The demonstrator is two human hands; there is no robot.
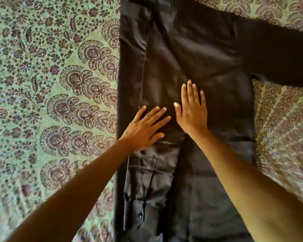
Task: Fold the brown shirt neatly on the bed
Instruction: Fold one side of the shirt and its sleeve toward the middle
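The dark brown shirt lies flat along the bed, running from the top of the view to the bottom. Its left side is folded inward, with a sleeve and cuff lying down the left part toward me. The other sleeve stretches out to the right. My left hand rests flat on the folded-over part, fingers spread. Just to its right, my right hand lies palm down on the shirt's middle, fingers pointing away from me. Neither hand grips any cloth.
A green bedsheet with dark red floral and paisley print covers the bed on both sides of the shirt.
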